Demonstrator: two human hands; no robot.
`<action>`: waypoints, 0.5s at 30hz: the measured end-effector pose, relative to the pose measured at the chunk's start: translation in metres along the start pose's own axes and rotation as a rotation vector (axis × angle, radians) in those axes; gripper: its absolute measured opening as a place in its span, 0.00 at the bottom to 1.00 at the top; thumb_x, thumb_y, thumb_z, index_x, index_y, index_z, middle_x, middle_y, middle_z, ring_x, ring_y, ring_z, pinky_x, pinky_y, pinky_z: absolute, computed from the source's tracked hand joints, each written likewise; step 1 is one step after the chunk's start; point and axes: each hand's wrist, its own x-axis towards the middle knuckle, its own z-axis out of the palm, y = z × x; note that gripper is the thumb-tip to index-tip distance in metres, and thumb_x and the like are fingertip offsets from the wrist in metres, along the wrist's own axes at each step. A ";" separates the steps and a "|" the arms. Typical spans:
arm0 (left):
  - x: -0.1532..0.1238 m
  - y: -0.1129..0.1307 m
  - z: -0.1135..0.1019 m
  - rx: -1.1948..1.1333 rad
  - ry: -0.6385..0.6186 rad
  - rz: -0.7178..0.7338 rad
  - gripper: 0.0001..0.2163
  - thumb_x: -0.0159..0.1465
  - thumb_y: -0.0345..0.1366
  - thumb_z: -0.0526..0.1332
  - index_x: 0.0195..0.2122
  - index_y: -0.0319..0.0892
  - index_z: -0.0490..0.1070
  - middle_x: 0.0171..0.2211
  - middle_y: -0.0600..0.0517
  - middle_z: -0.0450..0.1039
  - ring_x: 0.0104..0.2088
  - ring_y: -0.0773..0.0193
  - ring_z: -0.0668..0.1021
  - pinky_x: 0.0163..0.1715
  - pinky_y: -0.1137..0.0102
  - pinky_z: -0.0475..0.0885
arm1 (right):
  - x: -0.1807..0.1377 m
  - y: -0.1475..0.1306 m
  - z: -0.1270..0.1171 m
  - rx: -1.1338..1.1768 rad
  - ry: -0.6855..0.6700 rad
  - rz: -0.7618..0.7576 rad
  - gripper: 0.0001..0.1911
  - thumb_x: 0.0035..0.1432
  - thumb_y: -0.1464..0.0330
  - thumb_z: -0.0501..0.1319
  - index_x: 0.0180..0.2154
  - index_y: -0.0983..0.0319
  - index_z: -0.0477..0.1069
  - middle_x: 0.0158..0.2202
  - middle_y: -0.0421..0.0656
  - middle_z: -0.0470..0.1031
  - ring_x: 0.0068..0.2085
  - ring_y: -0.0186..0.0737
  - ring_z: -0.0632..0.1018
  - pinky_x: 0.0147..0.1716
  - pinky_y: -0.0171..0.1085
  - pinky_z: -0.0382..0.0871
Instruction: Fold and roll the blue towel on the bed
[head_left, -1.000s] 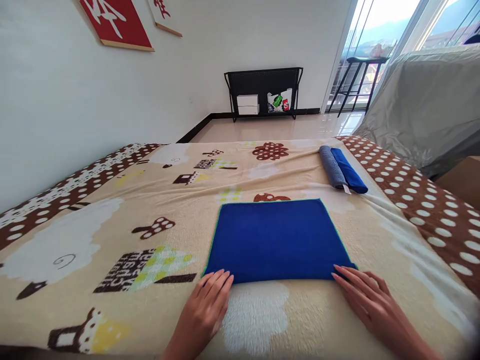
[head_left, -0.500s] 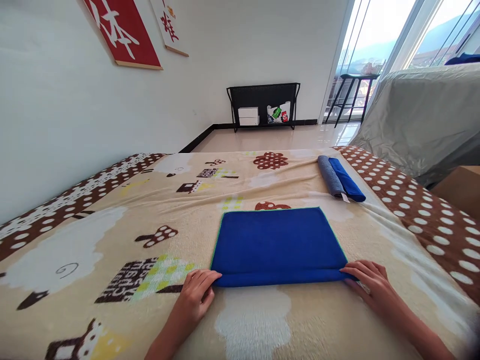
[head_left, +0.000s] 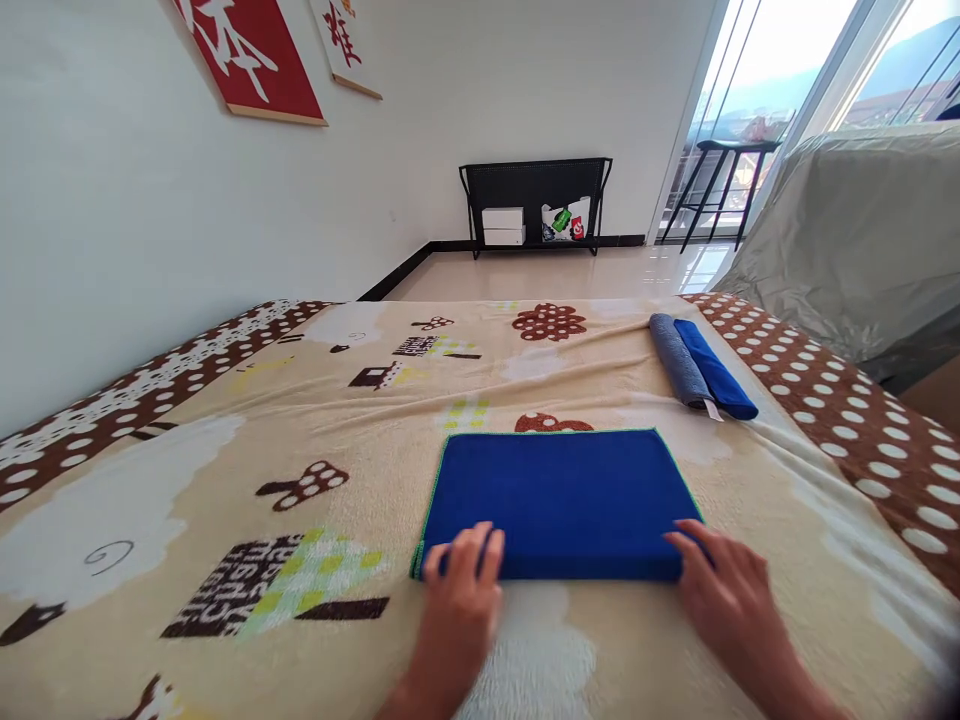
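A blue cloth with green edge stitching lies flat on the patterned blanket, its near edge turned over into a narrow fold. My left hand rests on the left part of that fold, fingers apart and bent over it. At the right end of the fold is my right hand, its fingers spread and touching the cloth's corner; its thumb is hidden. Motion blurs both hands slightly. Farther off to the right lie a rolled grey towel with a white tag and a rolled blue cloth, side by side.
Brown polka-dot borders run along the blanket's sides. Beyond it, a black rack holds white boxes against the wall. A grey sheet-covered bulk and a dark stool stand to the right, near the window.
My left hand has left the cloth's left corner and moved right along the fold. The right hand has shifted its fingers at the right end. The near edge looks flatter.
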 end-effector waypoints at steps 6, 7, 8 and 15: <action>0.004 -0.005 0.013 -0.091 -0.199 0.316 0.25 0.72 0.40 0.51 0.70 0.46 0.52 0.69 0.53 0.58 0.67 0.63 0.64 0.63 0.64 0.62 | 0.012 -0.041 -0.002 0.130 -0.230 -0.360 0.33 0.68 0.61 0.52 0.71 0.56 0.47 0.69 0.40 0.57 0.68 0.39 0.62 0.65 0.41 0.53; -0.004 -0.024 0.013 -0.080 -0.211 0.262 0.27 0.72 0.42 0.52 0.71 0.46 0.49 0.69 0.53 0.57 0.67 0.62 0.63 0.64 0.62 0.60 | 0.006 -0.027 -0.004 0.110 -0.239 -0.322 0.35 0.67 0.58 0.53 0.71 0.57 0.46 0.69 0.40 0.56 0.68 0.40 0.62 0.66 0.41 0.52; -0.012 -0.043 0.012 -0.057 -0.213 0.199 0.28 0.72 0.44 0.52 0.71 0.47 0.48 0.69 0.52 0.57 0.67 0.61 0.63 0.66 0.61 0.56 | 0.000 -0.013 -0.005 0.082 -0.238 -0.281 0.36 0.67 0.57 0.54 0.71 0.58 0.46 0.69 0.41 0.56 0.68 0.40 0.62 0.67 0.41 0.49; -0.010 -0.017 -0.008 0.014 -0.103 0.176 0.27 0.69 0.33 0.53 0.70 0.41 0.51 0.69 0.49 0.57 0.69 0.57 0.58 0.70 0.53 0.37 | 0.009 -0.035 -0.007 0.106 -0.098 -0.307 0.36 0.64 0.66 0.57 0.70 0.65 0.50 0.68 0.47 0.60 0.68 0.45 0.61 0.68 0.45 0.50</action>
